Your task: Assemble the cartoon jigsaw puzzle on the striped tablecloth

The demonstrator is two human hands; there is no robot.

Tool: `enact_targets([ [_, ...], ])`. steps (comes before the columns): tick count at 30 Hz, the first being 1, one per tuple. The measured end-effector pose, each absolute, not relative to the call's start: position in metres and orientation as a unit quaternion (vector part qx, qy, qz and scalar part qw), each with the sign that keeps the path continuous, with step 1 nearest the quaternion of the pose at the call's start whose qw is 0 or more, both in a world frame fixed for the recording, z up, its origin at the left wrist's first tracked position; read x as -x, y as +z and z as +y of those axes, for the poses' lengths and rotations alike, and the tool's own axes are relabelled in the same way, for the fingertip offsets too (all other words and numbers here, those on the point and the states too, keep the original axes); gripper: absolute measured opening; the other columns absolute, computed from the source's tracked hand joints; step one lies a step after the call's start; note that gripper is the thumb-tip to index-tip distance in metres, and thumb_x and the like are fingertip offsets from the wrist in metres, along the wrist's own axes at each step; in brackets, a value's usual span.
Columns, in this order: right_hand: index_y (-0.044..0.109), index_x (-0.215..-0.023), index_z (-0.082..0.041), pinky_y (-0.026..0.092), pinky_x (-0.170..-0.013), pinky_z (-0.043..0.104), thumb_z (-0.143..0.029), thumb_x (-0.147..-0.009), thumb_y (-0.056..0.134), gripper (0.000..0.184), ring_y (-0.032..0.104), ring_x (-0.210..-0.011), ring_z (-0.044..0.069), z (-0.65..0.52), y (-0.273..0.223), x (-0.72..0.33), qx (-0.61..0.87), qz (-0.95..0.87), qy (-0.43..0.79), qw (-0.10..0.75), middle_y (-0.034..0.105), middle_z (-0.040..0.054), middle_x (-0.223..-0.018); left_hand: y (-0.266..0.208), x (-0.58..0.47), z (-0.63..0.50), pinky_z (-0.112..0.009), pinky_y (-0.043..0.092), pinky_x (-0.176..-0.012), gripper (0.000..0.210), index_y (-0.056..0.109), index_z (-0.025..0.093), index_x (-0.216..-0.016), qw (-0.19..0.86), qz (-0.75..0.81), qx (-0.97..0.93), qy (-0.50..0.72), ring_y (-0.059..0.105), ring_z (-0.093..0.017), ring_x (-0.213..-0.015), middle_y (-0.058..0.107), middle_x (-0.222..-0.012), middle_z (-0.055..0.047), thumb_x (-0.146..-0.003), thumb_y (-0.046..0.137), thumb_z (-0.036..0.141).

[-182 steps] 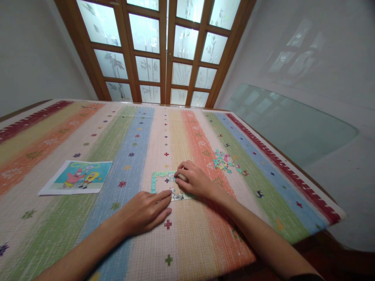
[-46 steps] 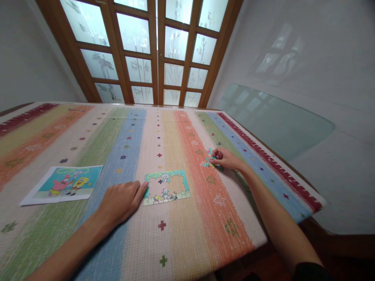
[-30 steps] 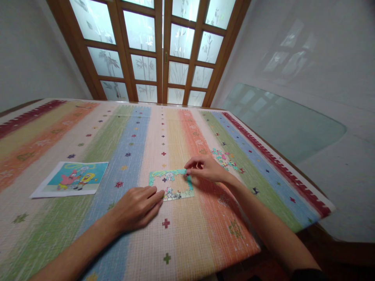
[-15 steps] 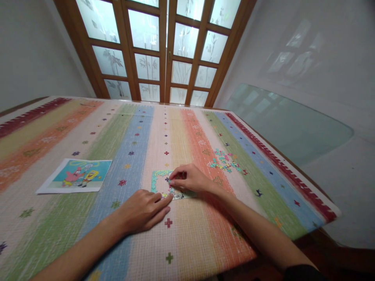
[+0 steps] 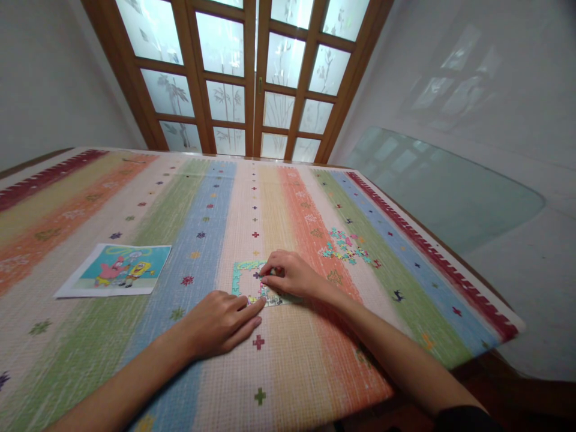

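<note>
Near the striped, woven-textured tablecloth's [image 5: 297,366] front edge, the flattened left hand [image 5: 225,321] touches a knobbly, turquoise-edged jigsaw frame [image 5: 236,280]; the right hand [image 5: 290,275] curls narrow, contents unclear.

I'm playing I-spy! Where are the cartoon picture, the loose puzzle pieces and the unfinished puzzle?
Cartoon picture [image 5: 120,269], head view, sheet's middle.
Loose puzzle pieces [image 5: 345,245], head view, pile's middle.
Unfinished puzzle [image 5: 236,282], head view, teal left border.
</note>
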State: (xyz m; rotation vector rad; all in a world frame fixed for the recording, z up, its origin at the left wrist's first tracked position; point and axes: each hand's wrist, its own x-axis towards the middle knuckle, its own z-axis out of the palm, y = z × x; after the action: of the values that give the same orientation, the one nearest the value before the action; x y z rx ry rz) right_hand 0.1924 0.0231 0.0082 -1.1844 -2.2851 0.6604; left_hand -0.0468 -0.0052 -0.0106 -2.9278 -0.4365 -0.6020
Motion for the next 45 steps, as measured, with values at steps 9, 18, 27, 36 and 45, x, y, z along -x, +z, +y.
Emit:
enact_targets([
  [9, 0.08, -0.089, -0.019, 0.046, -0.075, 0.03, -0.02, -0.087, 0.079, 0.003, 0.059, -0.079, 0.016, 0.02, 0.004, -0.193, 0.45, -0.842, 0.198, 0.223, 0.066, 0.0039, -0.084, -0.011, 0.048, -0.005, -0.029, 0.046, -0.048, 0.042, 0.064, 0.013, -0.124, 0.065, -0.145, 0.968, -0.197, 0.062, -0.017, -0.052, 0.067, -0.068, -0.001, -0.112, 0.026, 0.028],
  [18, 0.079, -0.096, -0.02, 0.043, -0.074, 0.031, -0.027, -0.096, 0.069, 0.013, 0.057, -0.086, 0.019, 0.012, -0.001, -0.195, 0.421, -0.88, 0.086, 0.204, 0.065, 0.0074, -0.094, -0.012, 0.047, -0.005, -0.029, 0.047, -0.049, 0.038, 0.065, 0.013, -0.123, 0.059, -0.148, 0.967, -0.197, 0.063, -0.017, -0.054, 0.067, -0.069, -0.002, -0.111, 0.031, 0.027],
  [27, 0.077, -0.099, -0.021, 0.046, -0.085, 0.037, -0.029, -0.095, 0.068, 0.012, 0.059, -0.096, 0.023, 0.015, -0.001, -0.197, 0.411, -0.882, 0.077, 0.215, 0.068, 0.0091, -0.101, -0.013, 0.048, -0.005, -0.026, 0.046, -0.051, 0.038, 0.065, 0.014, -0.125, 0.059, -0.154, 0.966, -0.198, 0.062, -0.015, -0.054, 0.066, -0.069, -0.001, -0.111, 0.033, 0.029],
  [36, 0.079, -0.101, -0.021, 0.045, -0.093, 0.04, -0.028, -0.097, 0.068, 0.014, 0.061, -0.104, 0.024, 0.017, -0.002, -0.198, 0.391, -0.89, 0.083, 0.218, 0.074, 0.0097, -0.116, -0.012, 0.047, -0.005, -0.027, 0.046, -0.05, 0.037, 0.065, 0.013, -0.124, 0.059, -0.157, 0.965, -0.202, 0.062, -0.016, -0.053, 0.066, -0.068, -0.002, -0.11, 0.035, 0.028],
  [45, 0.079, -0.091, -0.023, 0.045, -0.091, 0.041, -0.028, -0.098, 0.065, 0.015, 0.06, -0.105, 0.025, 0.015, -0.001, -0.198, 0.381, -0.9, 0.058, 0.203, 0.075, 0.0084, -0.116, -0.013, 0.047, -0.006, -0.028, 0.046, -0.049, 0.038, 0.065, 0.013, -0.124, 0.067, -0.154, 0.965, -0.199, 0.063, -0.016, -0.053, 0.067, -0.068, -0.001, -0.111, 0.032, 0.029],
])
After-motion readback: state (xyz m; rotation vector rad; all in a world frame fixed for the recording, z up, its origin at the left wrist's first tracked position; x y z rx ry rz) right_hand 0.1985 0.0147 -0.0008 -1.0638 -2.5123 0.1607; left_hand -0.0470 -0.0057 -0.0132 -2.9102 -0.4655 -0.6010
